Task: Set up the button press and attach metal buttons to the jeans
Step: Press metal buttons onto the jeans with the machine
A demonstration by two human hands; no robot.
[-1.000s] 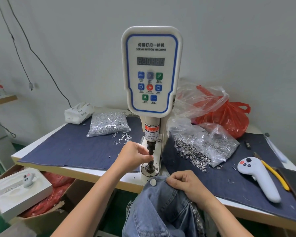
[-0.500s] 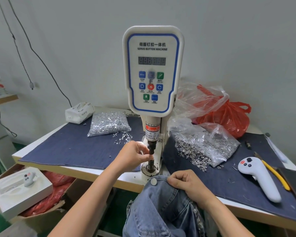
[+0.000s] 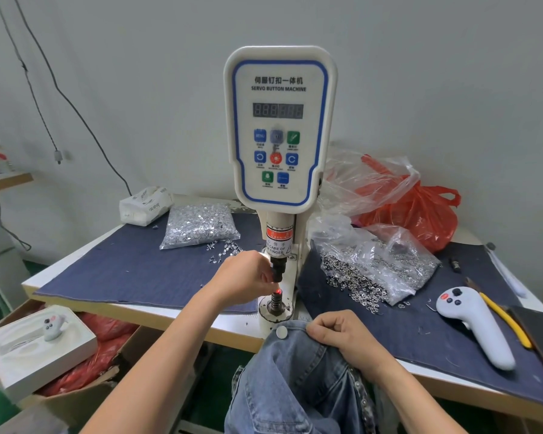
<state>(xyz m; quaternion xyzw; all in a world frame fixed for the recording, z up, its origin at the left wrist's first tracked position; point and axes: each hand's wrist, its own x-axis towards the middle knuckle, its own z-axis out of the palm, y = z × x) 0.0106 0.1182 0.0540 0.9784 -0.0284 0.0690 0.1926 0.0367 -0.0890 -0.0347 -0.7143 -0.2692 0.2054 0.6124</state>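
Nearest me, the faded blue denim jeans [image 3: 295,380] hang below the front edge of the white table [image 3: 60,278], bunched up toward the base of the white servo button machine [image 3: 279,130]. My right hand [image 3: 342,336] grips a fold of that denim, fingers curled over the cloth, just in front of and to the right of the machine's base. A round silver metal button [image 3: 281,332] sits on the jeans just left of my right knuckles, directly in front of the machine.

My left hand [image 3: 248,278] reaches in from the left of the machine, its fingers curled and closed at the black upper punch [image 3: 278,269], above the ribbed lower die [image 3: 276,303]. A small red light glows between the punch and die. Whether my fingertips hold a button part there I cannot tell; they are hidden behind the back of the hand.

Right of the machine, a white handheld controller with dark buttons [image 3: 474,324] lies on the dark blue cloth mat [image 3: 132,277], with yellow-handled pliers [image 3: 505,321] just beyond it. Closer to the machine on that side, a clear plastic bag of small silver rings [image 3: 380,270] spills onto the mat. Left of the machine and farther back lies a clear bag of silver tack pieces [image 3: 198,227], and beyond it a white tissue pack [image 3: 145,205]. Behind the machine's right side sits a red plastic bag [image 3: 420,214] against the grey wall.
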